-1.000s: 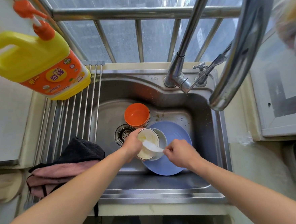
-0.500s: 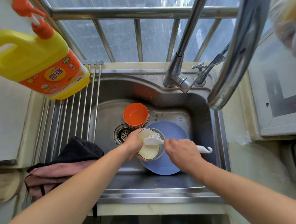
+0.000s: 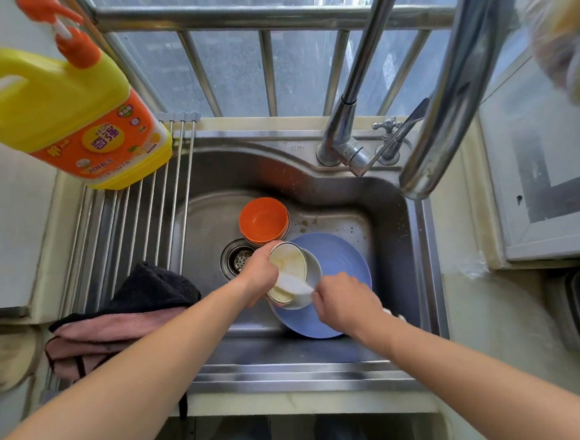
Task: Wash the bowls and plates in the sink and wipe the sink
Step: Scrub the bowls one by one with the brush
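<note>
In the steel sink [image 3: 396, 233], my left hand [image 3: 259, 273] grips a small cream-coloured bowl [image 3: 290, 262], tilted on its side above a blue plate [image 3: 343, 260]. My right hand [image 3: 346, 303] holds a white dish brush [image 3: 295, 284], whose blurred head is inside the bowl. The brush's handle end shows past my right wrist. An orange bowl [image 3: 264, 221] stands upright behind them, beside the drain [image 3: 238, 257].
A roll-up drying rack [image 3: 134, 224] covers the sink's left side, with a black and pink cloth [image 3: 124, 317] on it. A yellow detergent bottle [image 3: 68, 115] stands at the back left. The tap [image 3: 348, 136] rises behind the basin, and a thick metal pipe [image 3: 450, 81] crosses at right.
The brush head has swept from the bowl's upper rim down to its lower inside. My right hand moved slightly down and left. The bowl stays tilted in my left hand.
</note>
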Available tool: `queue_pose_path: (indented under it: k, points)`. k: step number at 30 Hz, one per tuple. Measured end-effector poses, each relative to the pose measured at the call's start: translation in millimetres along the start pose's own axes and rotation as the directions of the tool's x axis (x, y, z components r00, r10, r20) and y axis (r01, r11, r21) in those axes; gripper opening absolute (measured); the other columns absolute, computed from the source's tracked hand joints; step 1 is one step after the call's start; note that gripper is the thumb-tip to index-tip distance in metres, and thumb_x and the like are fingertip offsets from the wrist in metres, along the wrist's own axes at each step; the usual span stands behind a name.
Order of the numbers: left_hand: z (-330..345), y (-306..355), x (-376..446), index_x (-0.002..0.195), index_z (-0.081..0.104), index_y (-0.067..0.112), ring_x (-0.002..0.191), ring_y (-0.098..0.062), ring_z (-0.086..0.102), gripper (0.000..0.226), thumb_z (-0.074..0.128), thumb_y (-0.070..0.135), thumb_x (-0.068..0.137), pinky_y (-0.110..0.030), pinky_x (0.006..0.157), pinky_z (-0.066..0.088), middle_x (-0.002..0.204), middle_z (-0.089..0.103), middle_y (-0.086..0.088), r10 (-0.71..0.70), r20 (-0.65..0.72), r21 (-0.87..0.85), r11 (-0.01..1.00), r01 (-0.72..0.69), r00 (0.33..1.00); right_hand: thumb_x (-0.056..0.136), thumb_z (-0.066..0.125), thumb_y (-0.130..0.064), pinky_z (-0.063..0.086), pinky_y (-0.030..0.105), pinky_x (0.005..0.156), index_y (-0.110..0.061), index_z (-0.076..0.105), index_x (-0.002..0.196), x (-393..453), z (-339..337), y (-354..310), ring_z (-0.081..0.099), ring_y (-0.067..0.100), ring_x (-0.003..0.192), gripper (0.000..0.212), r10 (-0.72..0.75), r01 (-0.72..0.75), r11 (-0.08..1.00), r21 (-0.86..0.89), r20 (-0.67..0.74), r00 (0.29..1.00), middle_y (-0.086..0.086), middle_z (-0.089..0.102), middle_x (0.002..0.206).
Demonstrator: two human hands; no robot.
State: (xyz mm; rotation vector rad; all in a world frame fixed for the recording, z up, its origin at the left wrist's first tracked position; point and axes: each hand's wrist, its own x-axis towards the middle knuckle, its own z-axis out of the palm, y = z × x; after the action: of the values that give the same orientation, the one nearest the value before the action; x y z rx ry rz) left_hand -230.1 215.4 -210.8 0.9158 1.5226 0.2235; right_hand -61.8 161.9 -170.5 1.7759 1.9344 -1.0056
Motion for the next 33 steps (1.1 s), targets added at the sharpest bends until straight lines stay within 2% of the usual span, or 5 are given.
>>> queue_pose_path:
  k: [9, 16, 21, 27, 33]
  points:
    - [2.1, -2.5, -4.6, 0.125, 0.063, 0.023, 0.098, -0.028, 0.069, 0.072, 0.027, -0.02, 0.08, -0.029, 0.057, 0.058, 0.111, 0.071, -0.007, -0.038, 0.038, -0.105, 0.994, 0.042, 0.999, 0.095, 0.045, -0.007, 0.034, 0.035, 0.059, -0.014, 0.053, 0.098, -2.5, -11.2, 10.0, 0.059, 0.035, 0.073, 0.011, -0.137, 0.094, 0.923, -0.373, -0.092, 0.986, 0.007, 0.059, 0.082]
    - [-3.8, -7.0, -11.4, 0.126, 0.062, 0.024, 0.108, -0.033, 0.064, 0.076, 0.025, -0.022, 0.077, -0.037, 0.069, 0.059, 0.112, 0.068, -0.005, -0.008, 0.018, -0.055, 0.998, 0.009, 1.0, 0.094, 0.056, -0.026, 0.025, 0.022, 0.041, -0.005, 0.072, 0.085, 4.4, -2.6, 17.2, 0.032, 0.021, 0.048, 0.028, 0.125, -0.241, 0.812, 0.531, 0.244, 0.962, 0.003, 0.045, 0.059]
    - [0.3, -3.3, -19.1, 0.126, 0.062, 0.024, 0.087, -0.036, 0.071, 0.067, 0.029, -0.017, 0.085, -0.058, 0.058, 0.06, 0.11, 0.07, -0.009, -0.046, 0.069, -0.097, 0.994, 0.053, 0.997, 0.095, 0.044, -0.008, 0.028, 0.034, 0.051, -0.015, 0.052, 0.098, -6.6, -7.5, 13.4, 0.058, 0.036, 0.073, 0.01, -0.157, 0.114, 0.915, -0.388, -0.081, 0.984, 0.006, 0.058, 0.081]
    - [-6.9, -8.2, -15.4, 0.119, 0.063, 0.028, 0.11, -0.036, 0.064, 0.073, 0.025, -0.021, 0.079, -0.047, 0.08, 0.061, 0.109, 0.069, -0.004, -0.024, 0.013, -0.044, 0.999, 0.025, 1.0, 0.095, 0.056, -0.028, 0.027, 0.025, 0.04, -0.01, 0.072, 0.079, -2.2, 9.1, 14.8, 0.03, 0.017, 0.044, 0.029, 0.109, -0.259, 0.754, 0.604, 0.274, 0.955, -0.002, 0.044, 0.053]
    - [1.7, -9.0, -15.0, 0.126, 0.063, 0.026, 0.093, -0.036, 0.071, 0.075, 0.024, -0.019, 0.08, -0.053, 0.058, 0.061, 0.111, 0.071, -0.009, -0.084, 0.059, -0.13, 0.987, 0.091, 0.995, 0.096, 0.044, -0.009, 0.024, 0.033, 0.048, -0.013, 0.052, 0.101, -6.1, -5.0, 18.8, 0.046, 0.03, 0.065, 0.011, -0.162, 0.102, 0.908, -0.405, -0.116, 0.98, 0.005, 0.053, 0.078]
